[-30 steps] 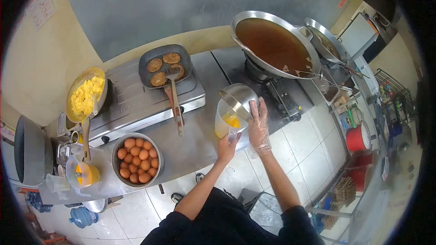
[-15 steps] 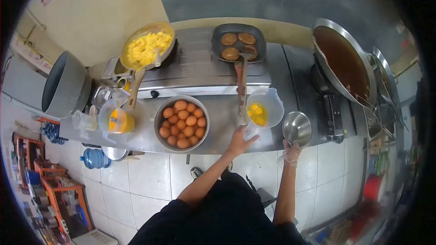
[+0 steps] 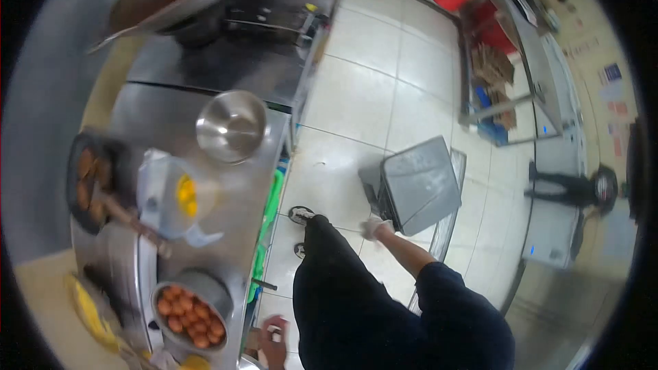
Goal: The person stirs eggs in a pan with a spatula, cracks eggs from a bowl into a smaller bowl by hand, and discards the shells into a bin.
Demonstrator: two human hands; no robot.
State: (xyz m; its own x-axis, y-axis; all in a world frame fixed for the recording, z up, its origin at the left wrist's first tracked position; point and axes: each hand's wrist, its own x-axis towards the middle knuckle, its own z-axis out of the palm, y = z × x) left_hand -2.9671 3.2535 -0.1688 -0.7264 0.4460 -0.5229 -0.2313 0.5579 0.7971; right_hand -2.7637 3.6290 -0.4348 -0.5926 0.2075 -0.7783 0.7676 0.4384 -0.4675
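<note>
Person turning away from counter (image 3: 157, 113), whole view swinging round toward tiled floor. Gloved right hand (image 3: 375, 227) no longer gripping steel bowl (image 3: 232, 125) — bowl now sitting alone on counter, hand dropping just beside grey bin (image 3: 419, 185). Left hand (image 3: 273, 339) coming off plastic jug (image 3: 171, 195) — now hanging low by counter edge.
</note>
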